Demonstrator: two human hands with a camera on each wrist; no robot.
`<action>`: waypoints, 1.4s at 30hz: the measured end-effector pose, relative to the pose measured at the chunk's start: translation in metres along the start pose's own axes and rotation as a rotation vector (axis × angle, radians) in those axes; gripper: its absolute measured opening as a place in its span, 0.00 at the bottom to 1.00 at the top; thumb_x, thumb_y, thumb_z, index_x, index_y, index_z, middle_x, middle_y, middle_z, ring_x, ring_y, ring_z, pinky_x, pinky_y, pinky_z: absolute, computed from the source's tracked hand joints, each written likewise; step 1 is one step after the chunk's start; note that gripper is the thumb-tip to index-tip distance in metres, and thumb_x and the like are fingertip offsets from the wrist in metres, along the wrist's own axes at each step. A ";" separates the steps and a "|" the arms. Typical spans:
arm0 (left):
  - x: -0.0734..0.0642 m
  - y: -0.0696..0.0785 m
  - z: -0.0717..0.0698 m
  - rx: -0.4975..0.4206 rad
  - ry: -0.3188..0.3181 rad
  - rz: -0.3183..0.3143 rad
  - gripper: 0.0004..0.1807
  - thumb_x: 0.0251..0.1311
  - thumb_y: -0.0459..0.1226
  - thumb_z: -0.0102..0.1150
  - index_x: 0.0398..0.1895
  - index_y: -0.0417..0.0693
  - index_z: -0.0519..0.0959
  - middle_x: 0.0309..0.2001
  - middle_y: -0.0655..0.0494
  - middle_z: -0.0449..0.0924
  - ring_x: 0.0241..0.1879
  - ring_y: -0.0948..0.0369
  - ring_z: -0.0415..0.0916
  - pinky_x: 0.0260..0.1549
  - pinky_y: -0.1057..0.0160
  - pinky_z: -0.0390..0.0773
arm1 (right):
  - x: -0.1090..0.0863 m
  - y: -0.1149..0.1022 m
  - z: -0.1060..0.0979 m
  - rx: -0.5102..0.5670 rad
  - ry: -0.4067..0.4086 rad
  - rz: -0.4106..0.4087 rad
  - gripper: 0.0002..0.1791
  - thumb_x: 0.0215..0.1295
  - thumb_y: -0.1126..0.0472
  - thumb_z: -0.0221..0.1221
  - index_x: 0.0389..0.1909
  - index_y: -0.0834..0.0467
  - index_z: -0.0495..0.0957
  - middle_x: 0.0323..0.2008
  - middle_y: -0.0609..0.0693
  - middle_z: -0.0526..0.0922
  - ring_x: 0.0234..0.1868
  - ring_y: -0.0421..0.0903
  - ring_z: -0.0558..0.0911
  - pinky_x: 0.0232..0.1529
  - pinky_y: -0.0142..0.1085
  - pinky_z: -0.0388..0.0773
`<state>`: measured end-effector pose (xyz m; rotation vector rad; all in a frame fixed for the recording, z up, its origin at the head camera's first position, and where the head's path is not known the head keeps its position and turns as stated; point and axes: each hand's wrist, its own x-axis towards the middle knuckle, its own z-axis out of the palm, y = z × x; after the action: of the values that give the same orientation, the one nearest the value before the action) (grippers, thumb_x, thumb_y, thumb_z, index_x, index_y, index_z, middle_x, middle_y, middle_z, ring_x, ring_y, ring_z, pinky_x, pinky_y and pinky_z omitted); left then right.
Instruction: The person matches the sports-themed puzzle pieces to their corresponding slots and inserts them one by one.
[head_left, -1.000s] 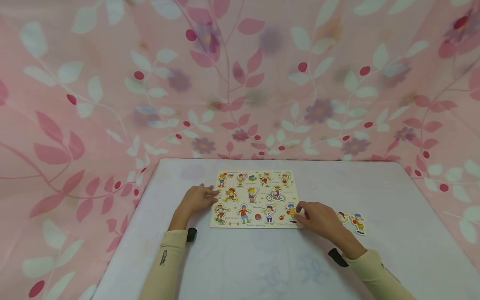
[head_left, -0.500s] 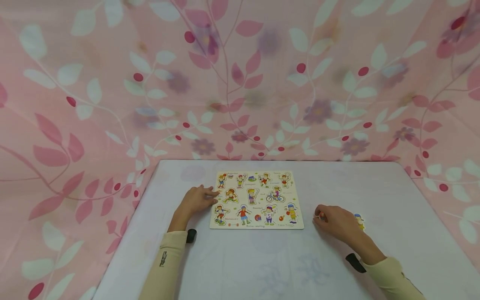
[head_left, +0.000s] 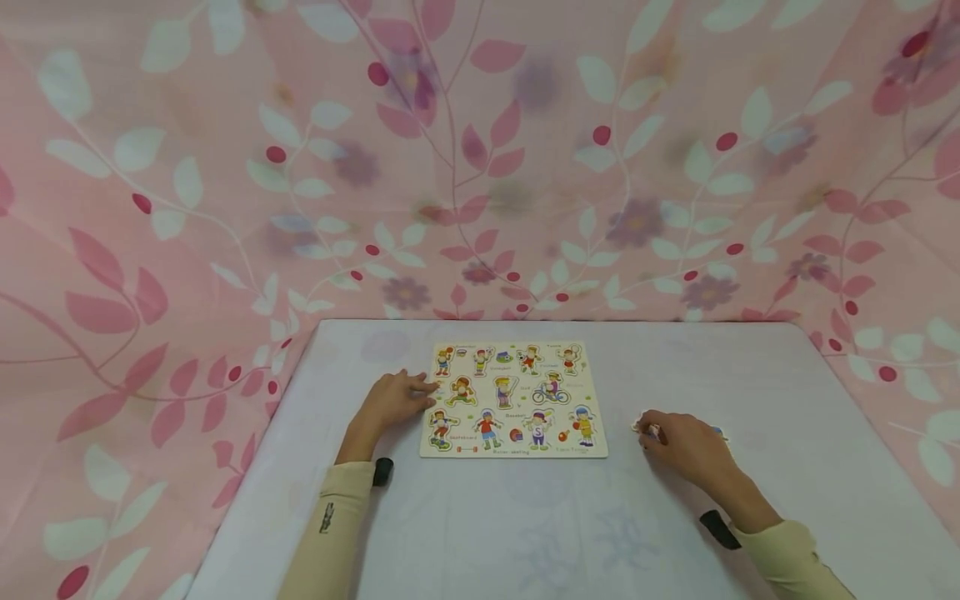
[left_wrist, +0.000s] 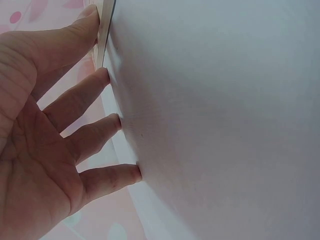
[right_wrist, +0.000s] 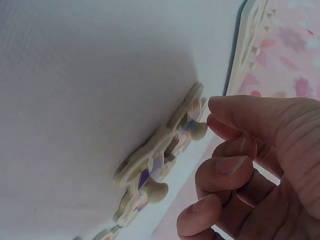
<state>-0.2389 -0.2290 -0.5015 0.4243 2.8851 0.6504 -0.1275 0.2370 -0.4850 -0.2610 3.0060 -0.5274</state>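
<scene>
A cream puzzle board [head_left: 480, 449] with printed sports figures lies flat on the table. At its left edge, my left hand [head_left: 393, 398] rests with fingers spread. In the left wrist view, the left thumb [left_wrist: 85, 30] is against the board's side edge while the other fingertips press on the cloth. To the right of the board, my right hand [head_left: 686, 450] is bent low over knobbed puzzle pieces. One knobbed puzzle piece [right_wrist: 172, 145] has its edge right at the right thumb tip and index finger; I cannot tell whether they pinch it. Another knob [right_wrist: 157, 192] shows farther down.
A white cloth covers the table [head_left: 510, 533]. Behind and at the sides hangs a pink floral curtain [head_left: 480, 167]. Part of another puzzle piece [head_left: 720, 434] shows behind the right hand. The board's edge [right_wrist: 240, 50] appears at the top of the right wrist view.
My right hand has drawn back rightward from the board's lower right corner to the loose puzzle pieces, then shifted slightly farther right. My left hand has stayed at the board's left edge.
</scene>
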 end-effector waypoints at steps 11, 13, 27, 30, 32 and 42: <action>-0.001 0.000 0.000 -0.003 0.015 0.009 0.19 0.59 0.46 0.68 0.55 0.57 0.84 0.61 0.51 0.76 0.68 0.37 0.60 0.65 0.41 0.60 | 0.001 0.012 -0.002 -0.002 -0.003 0.071 0.10 0.63 0.59 0.64 0.44 0.57 0.81 0.19 0.45 0.69 0.20 0.43 0.67 0.19 0.35 0.61; -0.001 0.000 0.000 0.000 0.014 0.012 0.20 0.60 0.46 0.68 0.55 0.56 0.84 0.61 0.50 0.76 0.68 0.37 0.60 0.65 0.41 0.60 | 0.000 0.015 0.000 -0.005 0.001 0.076 0.09 0.63 0.58 0.64 0.42 0.56 0.81 0.19 0.45 0.69 0.20 0.43 0.67 0.19 0.35 0.61; 0.000 0.000 0.000 0.007 0.004 0.008 0.20 0.60 0.47 0.68 0.55 0.57 0.84 0.62 0.51 0.75 0.68 0.38 0.60 0.66 0.40 0.59 | 0.003 0.014 -0.001 -0.008 -0.038 0.081 0.13 0.65 0.55 0.64 0.45 0.59 0.79 0.21 0.45 0.70 0.22 0.43 0.68 0.20 0.36 0.64; 0.000 0.000 0.000 0.005 0.004 0.012 0.20 0.60 0.47 0.67 0.55 0.57 0.84 0.62 0.51 0.75 0.68 0.38 0.60 0.66 0.41 0.59 | 0.003 0.015 0.000 -0.008 -0.043 0.074 0.12 0.65 0.56 0.64 0.45 0.59 0.79 0.21 0.45 0.71 0.22 0.43 0.69 0.20 0.36 0.65; 0.000 0.000 0.000 0.001 0.003 0.009 0.20 0.60 0.47 0.67 0.55 0.57 0.84 0.62 0.51 0.75 0.69 0.38 0.59 0.66 0.41 0.59 | 0.003 0.015 0.000 -0.007 -0.042 0.067 0.12 0.65 0.57 0.64 0.44 0.59 0.80 0.21 0.44 0.71 0.22 0.43 0.69 0.20 0.36 0.66; -0.001 0.002 -0.001 0.012 -0.002 0.008 0.20 0.61 0.47 0.67 0.56 0.57 0.83 0.63 0.51 0.74 0.69 0.39 0.58 0.67 0.40 0.57 | 0.007 0.007 -0.006 -0.011 -0.036 0.055 0.14 0.64 0.55 0.65 0.45 0.60 0.79 0.20 0.46 0.69 0.21 0.43 0.68 0.19 0.35 0.63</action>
<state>-0.2376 -0.2282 -0.4997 0.4385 2.8882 0.6330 -0.1356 0.2441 -0.4824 -0.1860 2.9727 -0.4958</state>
